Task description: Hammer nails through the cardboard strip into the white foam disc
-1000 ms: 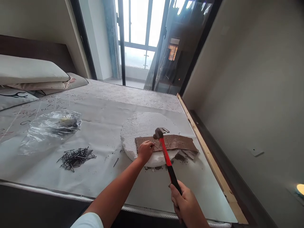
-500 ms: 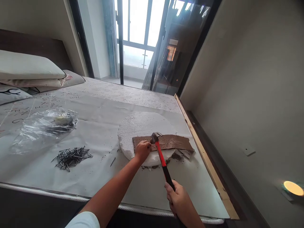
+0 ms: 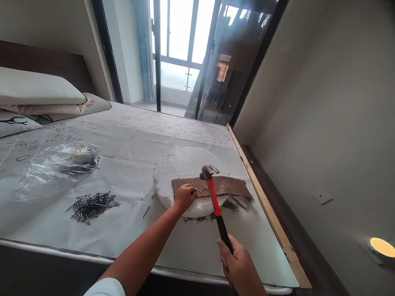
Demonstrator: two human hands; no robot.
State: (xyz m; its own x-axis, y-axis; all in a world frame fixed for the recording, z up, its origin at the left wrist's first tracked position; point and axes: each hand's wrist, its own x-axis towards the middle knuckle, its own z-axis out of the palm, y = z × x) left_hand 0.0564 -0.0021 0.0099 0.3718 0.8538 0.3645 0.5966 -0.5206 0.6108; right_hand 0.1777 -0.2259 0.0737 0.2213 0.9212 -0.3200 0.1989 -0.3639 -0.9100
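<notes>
My right hand (image 3: 237,263) grips the black end of a claw hammer (image 3: 213,193) with a red handle. Its steel head is raised a little above a brown board (image 3: 225,186) studded with nails. The board lies across a round white foam slab (image 3: 182,168) on the bed. My left hand (image 3: 184,196) rests on the board's left end, pinching a small nail upright between thumb and finger just left of the hammer head.
A loose pile of dark nails (image 3: 92,204) lies on the sheet to the left, with a crumpled clear plastic bag (image 3: 58,164) behind it. Pillows (image 3: 37,92) are stacked at far left. A wooden strip (image 3: 265,205) runs along the bed's right edge beside the wall.
The hammer head dropped onto the nail half a second ago and has risen again. My left hand stays at the nail.
</notes>
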